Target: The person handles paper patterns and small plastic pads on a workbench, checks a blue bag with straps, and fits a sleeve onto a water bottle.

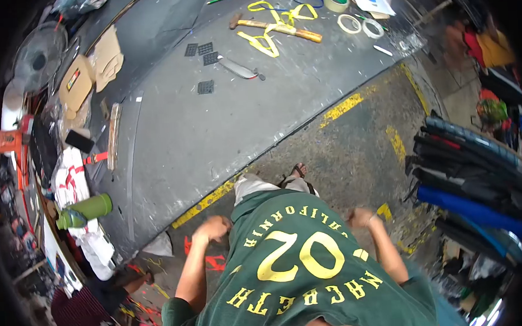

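Beside the green shirt (301, 255), left hand (213, 228) and right hand (360, 217) hang blurred; I cannot tell if spread.

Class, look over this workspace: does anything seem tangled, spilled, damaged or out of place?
A flat yellow strap lies in untidy loops across a wooden-handled hammer on the dark grey table, rather than neatly coiled. Beside the table, the painted yellow floor line looks damaged, its paint patchy and worn. No spill is visible.
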Demonstrator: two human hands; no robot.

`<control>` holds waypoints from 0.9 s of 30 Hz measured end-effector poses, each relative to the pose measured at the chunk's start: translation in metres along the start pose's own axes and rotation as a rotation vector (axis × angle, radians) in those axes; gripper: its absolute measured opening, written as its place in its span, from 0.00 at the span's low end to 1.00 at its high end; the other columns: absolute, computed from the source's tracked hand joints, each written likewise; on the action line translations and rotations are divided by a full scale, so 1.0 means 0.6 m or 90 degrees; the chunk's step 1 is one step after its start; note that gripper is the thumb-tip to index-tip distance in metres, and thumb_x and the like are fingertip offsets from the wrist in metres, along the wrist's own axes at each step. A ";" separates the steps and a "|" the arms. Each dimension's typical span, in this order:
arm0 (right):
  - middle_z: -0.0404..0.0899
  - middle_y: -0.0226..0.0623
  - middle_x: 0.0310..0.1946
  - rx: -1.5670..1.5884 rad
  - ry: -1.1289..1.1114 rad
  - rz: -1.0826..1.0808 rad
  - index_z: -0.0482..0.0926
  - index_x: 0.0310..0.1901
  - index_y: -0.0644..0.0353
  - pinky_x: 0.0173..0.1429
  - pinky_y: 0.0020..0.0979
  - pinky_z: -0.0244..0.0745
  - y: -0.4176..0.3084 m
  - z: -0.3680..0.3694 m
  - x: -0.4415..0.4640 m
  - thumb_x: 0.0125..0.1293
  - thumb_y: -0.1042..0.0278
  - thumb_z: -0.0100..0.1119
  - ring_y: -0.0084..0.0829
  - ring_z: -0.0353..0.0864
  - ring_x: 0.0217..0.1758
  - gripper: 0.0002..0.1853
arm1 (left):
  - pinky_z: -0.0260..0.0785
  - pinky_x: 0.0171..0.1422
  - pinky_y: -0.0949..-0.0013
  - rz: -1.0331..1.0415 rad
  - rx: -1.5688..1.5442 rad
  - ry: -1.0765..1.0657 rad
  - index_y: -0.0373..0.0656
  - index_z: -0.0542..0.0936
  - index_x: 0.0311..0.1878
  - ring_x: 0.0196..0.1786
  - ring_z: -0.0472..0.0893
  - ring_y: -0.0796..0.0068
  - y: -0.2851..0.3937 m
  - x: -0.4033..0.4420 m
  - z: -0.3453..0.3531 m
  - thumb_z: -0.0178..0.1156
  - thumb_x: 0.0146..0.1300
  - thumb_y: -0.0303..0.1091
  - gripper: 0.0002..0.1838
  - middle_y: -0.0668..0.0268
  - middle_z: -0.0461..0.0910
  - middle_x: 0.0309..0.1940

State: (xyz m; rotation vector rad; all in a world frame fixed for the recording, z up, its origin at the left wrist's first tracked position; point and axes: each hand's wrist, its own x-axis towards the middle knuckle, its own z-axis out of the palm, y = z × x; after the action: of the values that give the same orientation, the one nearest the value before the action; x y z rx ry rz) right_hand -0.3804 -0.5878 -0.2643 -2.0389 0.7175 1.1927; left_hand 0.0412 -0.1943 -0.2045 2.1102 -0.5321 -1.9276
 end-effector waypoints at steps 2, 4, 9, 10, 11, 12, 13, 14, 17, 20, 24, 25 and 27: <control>0.87 0.51 0.40 -0.007 0.171 -0.038 0.87 0.40 0.60 0.51 0.46 0.81 -0.012 -0.160 0.037 0.57 0.56 0.68 0.51 0.87 0.46 0.16 | 0.78 0.32 0.62 -0.009 0.047 0.163 0.37 0.82 0.49 0.27 0.85 0.70 0.101 -0.061 -0.056 0.57 0.71 0.42 0.16 0.62 0.85 0.26; 0.85 0.52 0.49 0.016 0.297 -0.099 0.86 0.46 0.60 0.57 0.46 0.79 -0.090 -0.320 0.054 0.62 0.55 0.66 0.52 0.84 0.53 0.18 | 0.79 0.35 0.62 0.080 -0.050 0.323 0.38 0.82 0.48 0.25 0.85 0.69 0.189 -0.098 -0.101 0.58 0.72 0.40 0.14 0.61 0.84 0.24; 0.82 0.48 0.52 0.031 0.500 -0.386 0.83 0.53 0.63 0.61 0.44 0.77 -0.361 -0.542 0.120 0.70 0.57 0.61 0.49 0.83 0.57 0.19 | 0.78 0.55 0.63 0.338 0.059 0.605 0.43 0.82 0.56 0.50 0.85 0.66 0.256 0.036 -0.254 0.66 0.66 0.34 0.16 0.59 0.85 0.48; 0.82 0.47 0.52 -0.007 0.530 -0.469 0.83 0.53 0.62 0.60 0.44 0.78 -0.409 -0.561 0.143 0.70 0.57 0.60 0.49 0.83 0.55 0.18 | 0.74 0.62 0.61 0.377 0.124 0.692 0.43 0.81 0.57 0.57 0.81 0.61 0.255 0.086 -0.287 0.68 0.63 0.32 0.19 0.58 0.83 0.54; 0.83 0.46 0.50 0.004 0.549 -0.490 0.84 0.51 0.61 0.60 0.43 0.78 -0.454 -0.566 0.177 0.70 0.60 0.60 0.47 0.83 0.54 0.16 | 0.71 0.69 0.59 0.417 0.187 0.780 0.43 0.81 0.58 0.65 0.78 0.55 0.260 0.128 -0.317 0.70 0.60 0.30 0.22 0.57 0.81 0.60; 0.82 0.45 0.49 0.040 0.527 -0.470 0.84 0.50 0.60 0.63 0.42 0.76 -0.517 -0.571 0.147 0.68 0.62 0.61 0.46 0.82 0.55 0.14 | 0.70 0.71 0.58 0.424 0.189 0.797 0.43 0.80 0.60 0.66 0.76 0.54 0.276 0.145 -0.345 0.71 0.59 0.31 0.24 0.57 0.80 0.61; 0.81 0.44 0.49 -0.003 0.579 -0.498 0.84 0.49 0.59 0.66 0.42 0.74 -0.551 -0.569 0.172 0.67 0.65 0.63 0.46 0.79 0.59 0.13 | 0.68 0.73 0.57 0.431 0.194 0.813 0.44 0.80 0.61 0.68 0.75 0.52 0.293 0.159 -0.373 0.72 0.58 0.31 0.26 0.57 0.80 0.63; 0.80 0.42 0.53 -0.003 0.612 -0.502 0.85 0.50 0.57 0.68 0.43 0.72 -0.578 -0.566 0.200 0.66 0.66 0.64 0.47 0.76 0.61 0.13 | 0.67 0.75 0.57 0.438 0.198 0.827 0.44 0.79 0.63 0.70 0.73 0.50 0.302 0.167 -0.393 0.72 0.58 0.32 0.28 0.56 0.79 0.64; 0.77 0.38 0.56 -0.014 0.687 -0.454 0.82 0.57 0.51 0.68 0.45 0.71 -0.644 -0.567 0.252 0.64 0.65 0.66 0.45 0.74 0.63 0.19 | 0.69 0.73 0.57 0.424 0.180 0.731 0.46 0.79 0.65 0.67 0.75 0.52 0.322 0.159 -0.434 0.74 0.57 0.33 0.31 0.57 0.80 0.63; 0.77 0.36 0.57 -0.099 0.711 -0.346 0.81 0.60 0.46 0.67 0.46 0.71 -0.670 -0.575 0.279 0.65 0.64 0.66 0.43 0.74 0.63 0.21 | 0.69 0.71 0.58 0.452 0.279 0.669 0.47 0.78 0.67 0.65 0.77 0.54 0.305 0.166 -0.479 0.72 0.61 0.36 0.30 0.57 0.83 0.58; 0.77 0.35 0.57 -0.119 0.724 -0.294 0.80 0.60 0.43 0.65 0.48 0.73 -0.658 -0.599 0.310 0.65 0.66 0.64 0.44 0.75 0.61 0.20 | 0.75 0.61 0.55 0.559 0.258 0.755 0.44 0.80 0.61 0.54 0.83 0.54 0.284 0.197 -0.503 0.63 0.70 0.36 0.18 0.56 0.86 0.48; 0.77 0.37 0.56 -0.112 0.746 -0.281 0.80 0.60 0.44 0.64 0.49 0.74 -0.652 -0.606 0.321 0.65 0.67 0.64 0.45 0.76 0.60 0.21 | 0.76 0.59 0.54 0.524 0.210 0.759 0.43 0.80 0.59 0.51 0.84 0.52 0.283 0.203 -0.511 0.60 0.72 0.36 0.16 0.54 0.86 0.46; 0.78 0.38 0.56 -0.132 0.770 -0.251 0.80 0.60 0.44 0.63 0.49 0.74 -0.642 -0.626 0.325 0.65 0.68 0.64 0.45 0.76 0.60 0.21 | 0.76 0.55 0.53 0.493 0.059 0.736 0.41 0.80 0.55 0.47 0.85 0.49 0.293 0.192 -0.526 0.56 0.74 0.34 0.12 0.51 0.86 0.43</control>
State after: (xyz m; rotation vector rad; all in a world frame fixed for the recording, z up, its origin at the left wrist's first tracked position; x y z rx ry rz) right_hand 0.1842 -0.6567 -0.1988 -2.8164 0.6374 -0.3192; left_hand 0.3428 -0.4238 -0.2040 2.1428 -0.9199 -0.1821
